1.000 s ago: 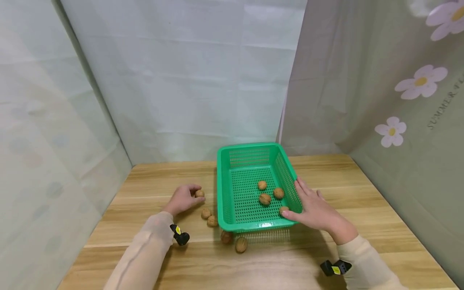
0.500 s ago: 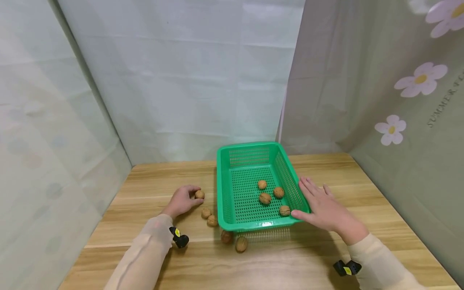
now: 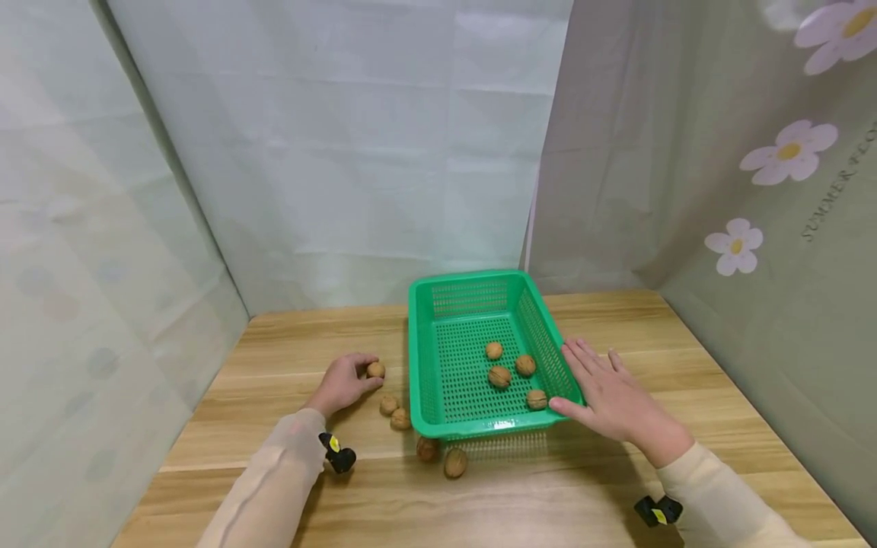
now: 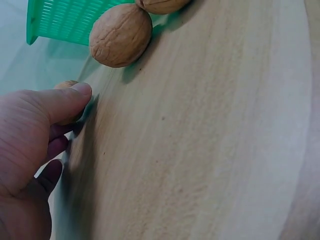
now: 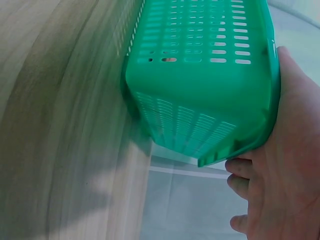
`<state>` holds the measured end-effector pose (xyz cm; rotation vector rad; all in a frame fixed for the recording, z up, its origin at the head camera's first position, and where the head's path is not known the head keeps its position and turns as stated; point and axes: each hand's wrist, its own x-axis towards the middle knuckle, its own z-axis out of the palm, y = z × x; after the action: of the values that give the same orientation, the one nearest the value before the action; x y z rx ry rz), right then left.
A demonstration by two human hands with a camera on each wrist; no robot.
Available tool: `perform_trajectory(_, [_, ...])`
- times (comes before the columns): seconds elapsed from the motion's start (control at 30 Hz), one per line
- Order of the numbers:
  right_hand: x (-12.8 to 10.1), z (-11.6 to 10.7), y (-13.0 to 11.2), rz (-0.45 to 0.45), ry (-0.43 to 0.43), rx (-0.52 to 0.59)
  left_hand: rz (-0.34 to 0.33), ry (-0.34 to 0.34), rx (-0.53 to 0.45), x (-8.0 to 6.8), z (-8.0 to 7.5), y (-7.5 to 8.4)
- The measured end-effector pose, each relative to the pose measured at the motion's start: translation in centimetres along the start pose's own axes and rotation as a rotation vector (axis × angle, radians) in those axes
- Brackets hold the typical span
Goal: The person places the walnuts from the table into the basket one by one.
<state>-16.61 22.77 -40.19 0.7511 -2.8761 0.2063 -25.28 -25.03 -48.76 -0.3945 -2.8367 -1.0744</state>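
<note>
Two walnuts (image 3: 441, 455) lying on the wooden table (image 3: 521, 502) just before the near wall of the green basket (image 3: 428, 365), one partly tucked under its rim. Two more walnuts (image 3: 395, 412) resting just left of the basket's near left corner, touching or nearly touching each other. Right hand (image 3: 613, 399) laid flat against the basket's right wall, fingers straight and extended along the rim, thumb at the near right corner; nothing gripped, palm pressed on the plastic as confirmed in the right wrist view (image 5: 285, 165). Left hand (image 3: 340, 383) placed on the table well left of the basket, fingers curled round a single walnut (image 3: 374, 370) pinched at the fingertips; in the left wrist view, thumb (image 4: 60, 102) closed over that nut, only a sliver of shell visible. Four walnuts (image 3: 510, 372) lying inside the basket, on its perforated floor, grouped toward the right wall and nearer half. Pale curtain (image 3: 356, 152) hanging beyond the basket's far wall; flower-printed cloth (image 3: 754, 190) hanging to the right of the basket.
</note>
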Motion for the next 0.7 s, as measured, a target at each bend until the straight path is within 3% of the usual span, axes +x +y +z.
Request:
perform_trajectory(0.2, [0.1,0.2,0.1,-0.007,-0.001,0.002,-0.014,0.005,-0.012,-0.3,-0.3,0.2])
perform_trajectory(0.4, [0.1,0.0,-0.1,-0.002,-0.01,0.013,-0.079,-0.018,-0.087,-0.6,-1.7,1.9])
perform_trajectory(0.53, [0.0,0.1,-0.1,0.002,-0.009,0.028,-0.048,-0.005,-0.074,-0.4,-2.5,3.1])
perform_trajectory(0.7, [0.0,0.2,-0.1,0.007,-0.008,0.043,0.058,0.036,-0.032,-0.1,-3.4,4.8])
